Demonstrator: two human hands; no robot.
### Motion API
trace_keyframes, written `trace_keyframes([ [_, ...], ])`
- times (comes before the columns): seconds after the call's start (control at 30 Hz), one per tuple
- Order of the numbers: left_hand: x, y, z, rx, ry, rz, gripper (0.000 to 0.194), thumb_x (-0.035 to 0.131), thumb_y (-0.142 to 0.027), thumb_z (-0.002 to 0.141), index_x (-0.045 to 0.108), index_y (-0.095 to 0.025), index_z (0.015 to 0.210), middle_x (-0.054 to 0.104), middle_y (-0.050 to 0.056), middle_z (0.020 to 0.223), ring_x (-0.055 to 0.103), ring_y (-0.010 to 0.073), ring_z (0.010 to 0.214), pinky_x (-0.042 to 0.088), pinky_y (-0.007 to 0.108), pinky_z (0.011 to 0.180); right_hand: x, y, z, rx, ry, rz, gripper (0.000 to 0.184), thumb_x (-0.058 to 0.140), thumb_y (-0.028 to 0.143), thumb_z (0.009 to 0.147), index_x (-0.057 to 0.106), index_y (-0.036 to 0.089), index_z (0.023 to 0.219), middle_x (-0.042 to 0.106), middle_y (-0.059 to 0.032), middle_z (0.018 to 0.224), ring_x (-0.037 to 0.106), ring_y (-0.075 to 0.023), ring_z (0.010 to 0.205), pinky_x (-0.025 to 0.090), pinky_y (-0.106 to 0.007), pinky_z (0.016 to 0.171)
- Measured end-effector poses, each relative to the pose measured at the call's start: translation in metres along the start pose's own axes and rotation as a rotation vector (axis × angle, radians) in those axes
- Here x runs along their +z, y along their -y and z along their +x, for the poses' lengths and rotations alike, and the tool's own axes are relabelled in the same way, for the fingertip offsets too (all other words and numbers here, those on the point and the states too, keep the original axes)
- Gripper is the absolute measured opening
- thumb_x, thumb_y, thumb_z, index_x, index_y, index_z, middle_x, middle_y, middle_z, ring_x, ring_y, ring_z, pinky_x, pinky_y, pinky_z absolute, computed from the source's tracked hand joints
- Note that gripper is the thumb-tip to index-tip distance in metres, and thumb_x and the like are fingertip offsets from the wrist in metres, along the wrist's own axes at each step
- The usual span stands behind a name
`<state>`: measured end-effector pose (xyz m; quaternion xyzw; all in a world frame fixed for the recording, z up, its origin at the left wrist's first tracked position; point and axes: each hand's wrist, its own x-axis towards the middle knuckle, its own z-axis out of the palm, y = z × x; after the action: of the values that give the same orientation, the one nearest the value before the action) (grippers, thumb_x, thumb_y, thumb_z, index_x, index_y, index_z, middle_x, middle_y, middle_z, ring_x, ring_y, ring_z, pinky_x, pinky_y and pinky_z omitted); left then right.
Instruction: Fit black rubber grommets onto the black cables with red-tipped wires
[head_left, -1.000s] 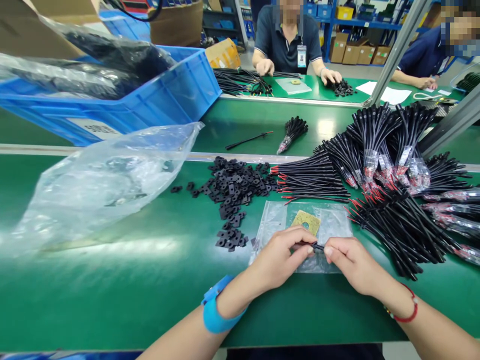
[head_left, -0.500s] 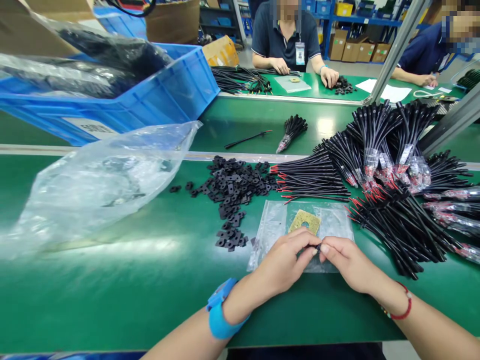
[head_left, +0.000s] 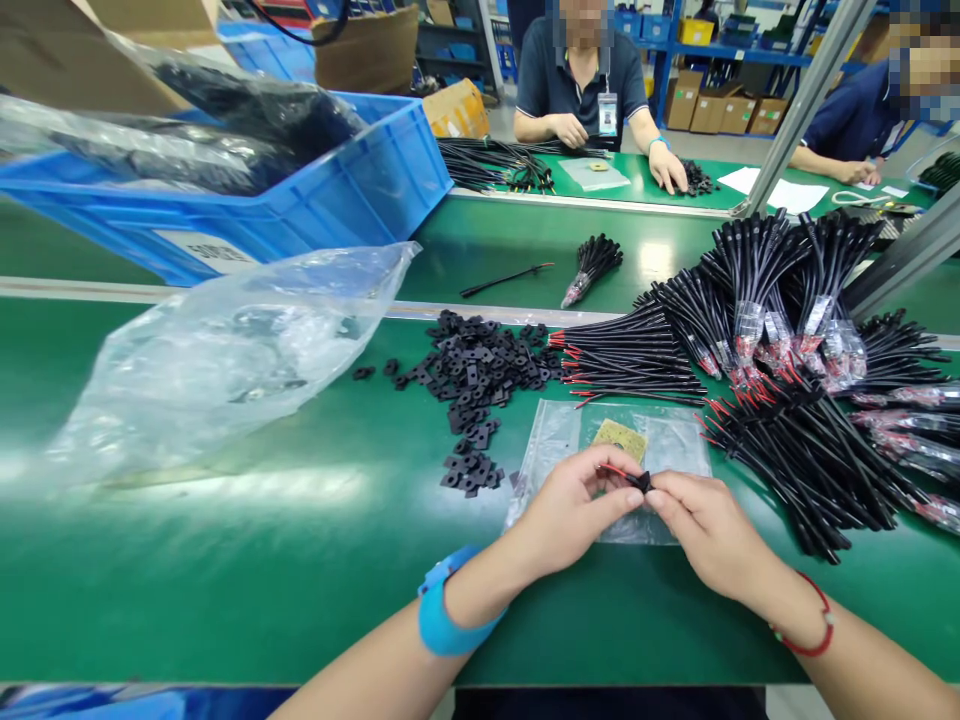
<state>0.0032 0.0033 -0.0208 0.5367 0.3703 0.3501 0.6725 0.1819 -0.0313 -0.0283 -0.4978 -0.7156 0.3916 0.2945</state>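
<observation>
My left hand point(head_left: 574, 510) is closed around a short black cable point(head_left: 634, 479), whose thin red wire end point(head_left: 613, 468) shows above its fingers. A small flat black piece point(head_left: 645, 482) sits on the cable between the two hands. Pinched at the same spot, my right hand point(head_left: 701, 525) grips the cable from the other side; its far part is hidden in that hand. Below the hands lies a clear plastic bag point(head_left: 679, 450) with a yellowish square plate point(head_left: 621, 438) on it. To the left spreads a heap of small black flat pieces with holes point(head_left: 480, 365).
Behind the bag lies a row of black cables point(head_left: 637, 350); more cables point(head_left: 802, 460) and taped bundles point(head_left: 750, 290) pile up at right. A plastic bag point(head_left: 240, 360) and a blue crate point(head_left: 300, 220) stand left. A co-worker point(head_left: 581, 90) sits across, beside a metal post point(head_left: 810, 100).
My fingers have shifted their grip, and the red wire and the black piece now show between the hands. The view has moved slightly. The co-worker's hand has shifted near a small pile.
</observation>
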Motion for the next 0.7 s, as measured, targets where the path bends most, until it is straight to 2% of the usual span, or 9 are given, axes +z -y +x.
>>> trace_keyframes([
  [0.07,-0.002,-0.002,0.000,0.034,0.053,-0.002,0.018,0.071,-0.026,0.071,0.062,-0.015,0.082,0.058,0.002,0.079,0.056,0.0134,0.072,0.046,0.027,0.069,-0.001,0.000,-0.001,0.189,0.177,0.384,0.038,0.040,0.047,0.093,0.054,0.017,0.073,0.037,0.0057,0.052,0.033,-0.0080,0.045,0.027,-0.021,0.045],
  [0.13,-0.003,-0.003,0.000,0.054,0.102,-0.004,0.020,0.074,-0.028,0.069,0.064,-0.014,0.080,0.058,0.002,0.078,0.054,0.0131,0.071,0.045,0.026,0.068,-0.002,-0.001,-0.001,0.313,0.323,0.692,0.040,0.045,0.053,0.089,0.055,0.016,0.078,0.032,0.0089,0.048,0.024,-0.0059,0.038,0.020,-0.020,0.039],
  [0.23,-0.006,-0.003,0.000,0.055,0.120,-0.028,0.023,0.076,-0.032,0.068,0.065,-0.014,0.079,0.058,0.002,0.078,0.053,0.0127,0.070,0.044,0.025,0.066,-0.002,-0.002,0.000,0.352,0.406,0.827,0.042,0.048,0.055,0.086,0.056,0.015,0.080,0.033,0.0098,0.046,0.022,-0.0046,0.035,0.017,-0.020,0.037],
  [0.3,-0.006,-0.001,0.002,0.057,0.085,-0.024,0.023,0.075,-0.033,0.068,0.065,-0.015,0.079,0.058,0.002,0.077,0.053,0.0127,0.070,0.044,0.026,0.067,0.000,-0.002,0.001,0.320,0.323,0.699,0.041,0.046,0.054,0.088,0.057,0.015,0.081,0.039,0.0077,0.049,0.029,-0.0055,0.037,0.023,-0.020,0.039],
  [0.43,-0.004,0.008,0.008,0.064,-0.011,-0.033,0.022,0.073,-0.031,0.070,0.063,-0.015,0.082,0.058,0.001,0.079,0.053,0.0132,0.073,0.044,0.027,0.070,0.003,0.000,0.002,0.138,-0.043,0.171,0.024,0.049,0.039,0.089,0.058,0.018,0.094,0.056,0.0004,0.070,0.049,-0.0112,0.059,0.040,-0.023,0.056],
  [0.47,-0.003,0.010,0.009,0.056,-0.014,-0.045,0.022,0.073,-0.030,0.070,0.063,-0.016,0.083,0.058,0.001,0.080,0.053,0.0133,0.074,0.043,0.027,0.071,0.004,0.001,0.001,0.072,-0.093,0.049,0.020,0.048,0.035,0.090,0.058,0.019,0.095,0.059,-0.0012,0.076,0.052,-0.0128,0.065,0.042,-0.024,0.061],
  [0.57,-0.002,0.012,0.009,0.034,0.014,-0.060,0.026,0.073,-0.031,0.071,0.061,-0.017,0.090,0.058,0.002,0.084,0.053,0.0134,0.076,0.044,0.028,0.073,-0.001,0.002,-0.003,-0.088,-0.130,-0.220,0.016,0.042,0.027,0.092,0.057,0.020,0.094,0.064,-0.0043,0.087,0.058,-0.0159,0.077,0.043,-0.028,0.070],
  [0.63,-0.006,0.008,0.008,0.048,0.025,-0.048,0.035,0.072,-0.032,0.072,0.058,-0.018,0.101,0.058,0.003,0.091,0.053,0.0135,0.077,0.044,0.028,0.072,-0.009,-0.003,-0.008,-0.111,-0.202,-0.372,0.017,0.041,0.025,0.093,0.056,0.020,0.098,0.064,-0.0052,0.093,0.060,-0.0169,0.081,0.044,-0.028,0.073],
  [0.7,-0.014,0.002,0.008,0.088,-0.022,0.003,0.038,0.069,-0.032,0.074,0.056,-0.019,0.107,0.057,0.005,0.099,0.053,0.0135,0.077,0.045,0.028,0.071,-0.019,-0.012,-0.015,-0.062,-0.325,-0.547,0.019,0.040,0.025,0.094,0.056,0.019,0.100,0.063,-0.0065,0.095,0.060,-0.0179,0.082,0.044,-0.029,0.073],
])
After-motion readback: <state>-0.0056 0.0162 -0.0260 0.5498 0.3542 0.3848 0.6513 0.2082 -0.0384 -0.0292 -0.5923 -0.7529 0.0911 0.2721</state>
